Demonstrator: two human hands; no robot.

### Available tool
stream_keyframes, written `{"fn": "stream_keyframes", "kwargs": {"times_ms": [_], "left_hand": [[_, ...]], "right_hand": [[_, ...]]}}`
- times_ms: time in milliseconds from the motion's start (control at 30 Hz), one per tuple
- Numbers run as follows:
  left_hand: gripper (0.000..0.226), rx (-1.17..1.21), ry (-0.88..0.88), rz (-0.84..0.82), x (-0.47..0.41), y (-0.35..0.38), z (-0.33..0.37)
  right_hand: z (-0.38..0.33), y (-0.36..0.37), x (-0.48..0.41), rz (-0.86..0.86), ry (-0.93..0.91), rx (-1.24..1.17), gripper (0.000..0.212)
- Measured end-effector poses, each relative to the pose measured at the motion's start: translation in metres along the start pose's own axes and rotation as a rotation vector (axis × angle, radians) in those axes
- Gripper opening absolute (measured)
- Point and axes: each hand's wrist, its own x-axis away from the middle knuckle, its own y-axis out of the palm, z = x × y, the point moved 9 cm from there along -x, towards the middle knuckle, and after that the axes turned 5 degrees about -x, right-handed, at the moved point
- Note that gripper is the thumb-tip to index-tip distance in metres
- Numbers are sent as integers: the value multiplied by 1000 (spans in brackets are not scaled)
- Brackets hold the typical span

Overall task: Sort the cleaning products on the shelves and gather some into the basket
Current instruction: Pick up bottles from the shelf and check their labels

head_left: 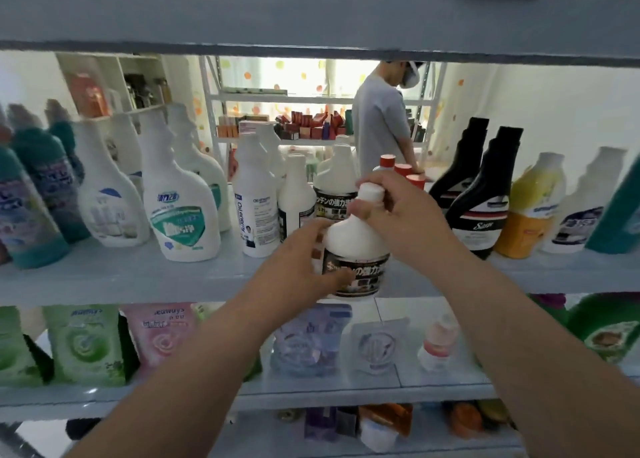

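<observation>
Both hands on one white bottle point(356, 246) w/ dark label, upright at the front edge of the mid shelf point(138, 277). R hand point(391, 204) grips its neck just under the cap; L hand point(304, 260) holds the body, thumb across the label. Matching bottle point(336, 183) stands right behind. Left along the shelf: white spray bottles point(180, 208) w/ green labels, then teal bottles point(31, 197). To the right: black bottles point(481, 194), a yellow bottle point(533, 208). Lower shelf has refill pouches point(83, 343), green and pink. In bkgd, a person in a grey shirt point(381, 121) by another rack.
</observation>
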Motion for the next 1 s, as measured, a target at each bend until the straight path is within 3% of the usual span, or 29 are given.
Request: {"fn": "stream_keyframes", "kwargs": {"times_ms": [100, 267, 600, 733, 900, 1000], "left_hand": [[90, -46, 15, 136, -28, 7, 1], [88, -95, -6, 269, -50, 21, -4], [88, -440, 233, 573, -49, 32, 27], [78, -543, 316, 595, -55, 43, 28], [67, -691, 363, 502, -71, 58, 31], [75, -684, 334, 438, -80, 63, 24]], "right_hand": [[8, 1, -32, -5, 3, 88, 29], [20, 16, -68, -117, -11, 223, 32], [33, 28, -99, -268, 24, 375, 32], [22, 20, -118, -373, 0, 458, 31], [6, 1, -184, -223, -156, 536, 28], [36, 16, -221, -351, -122, 736, 43]]}}
